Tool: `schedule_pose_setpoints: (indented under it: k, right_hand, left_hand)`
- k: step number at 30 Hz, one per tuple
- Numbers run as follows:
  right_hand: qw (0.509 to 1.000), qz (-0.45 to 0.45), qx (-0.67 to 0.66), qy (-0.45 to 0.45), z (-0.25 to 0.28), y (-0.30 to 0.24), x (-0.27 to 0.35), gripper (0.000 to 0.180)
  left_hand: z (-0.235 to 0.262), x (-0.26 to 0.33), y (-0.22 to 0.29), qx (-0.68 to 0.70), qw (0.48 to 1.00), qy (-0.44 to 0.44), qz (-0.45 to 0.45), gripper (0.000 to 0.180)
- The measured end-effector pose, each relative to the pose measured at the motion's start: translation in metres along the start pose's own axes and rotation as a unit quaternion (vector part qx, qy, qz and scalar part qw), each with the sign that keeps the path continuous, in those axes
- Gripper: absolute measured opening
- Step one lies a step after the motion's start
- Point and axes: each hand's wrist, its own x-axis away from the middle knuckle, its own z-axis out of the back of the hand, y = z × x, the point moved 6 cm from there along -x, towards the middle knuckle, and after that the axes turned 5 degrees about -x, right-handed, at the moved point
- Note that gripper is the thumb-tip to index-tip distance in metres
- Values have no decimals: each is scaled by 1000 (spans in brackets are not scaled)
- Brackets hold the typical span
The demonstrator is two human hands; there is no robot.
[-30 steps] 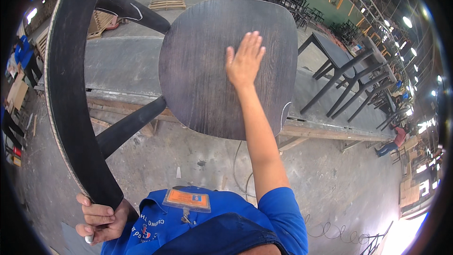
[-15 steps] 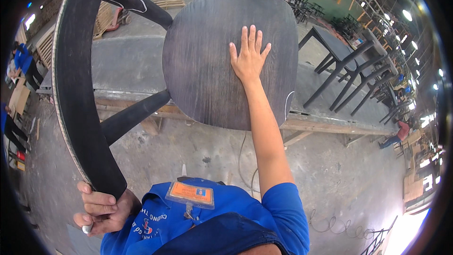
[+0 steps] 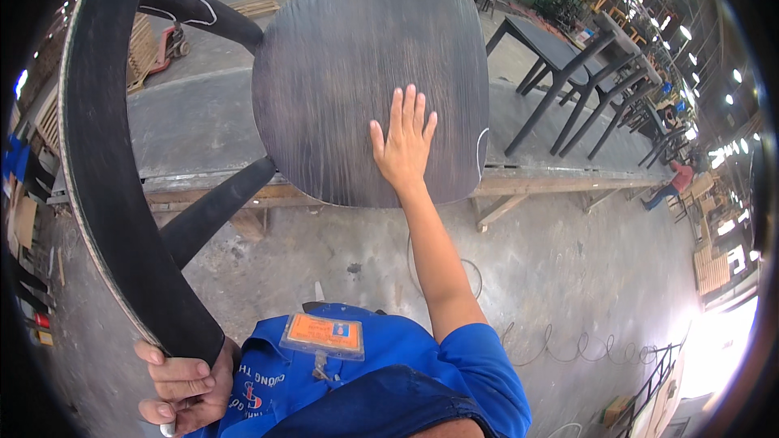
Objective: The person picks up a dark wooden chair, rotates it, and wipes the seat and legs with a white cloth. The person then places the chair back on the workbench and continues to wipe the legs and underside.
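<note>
the right hand point(image 3: 403, 146) lies flat, fingers spread, on the dark chair seat point(image 3: 365, 73), grasping nothing. the left hand point(image 3: 180, 381) is wrapped tight round the curved backrest point(image 3: 105, 186), low at the left. one chair is held above a long tabletop point(image 3: 195, 122) and concrete floor point(image 3: 568, 276); two dark tables point(image 3: 560, 57) stand beyond.

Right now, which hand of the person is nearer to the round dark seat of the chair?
Right. The right hand lies flat on the seat, touching its lower part. The left hand is far below it, gripping the end of the curved backrest.
</note>
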Motion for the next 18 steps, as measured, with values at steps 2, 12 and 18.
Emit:
schedule_pose_setpoints:
  k: [2, 12, 18]
  right_hand:
    - [999, -25, 10, -19, 5, 5, 25, 70]
    - [996, -66, 30, -47, 18, 16, 82, 68]
    - [994, -80, 33, -63, 17, 4, 101, 66]
  left_hand:
    - [-5, -3, -3, -3, 1000, -8, -5, 44]
    - [-34, -30, -49, 63, 997, -31, 10, 45]
    - [-39, -36, -48, 54, 998, -30, 4, 44]
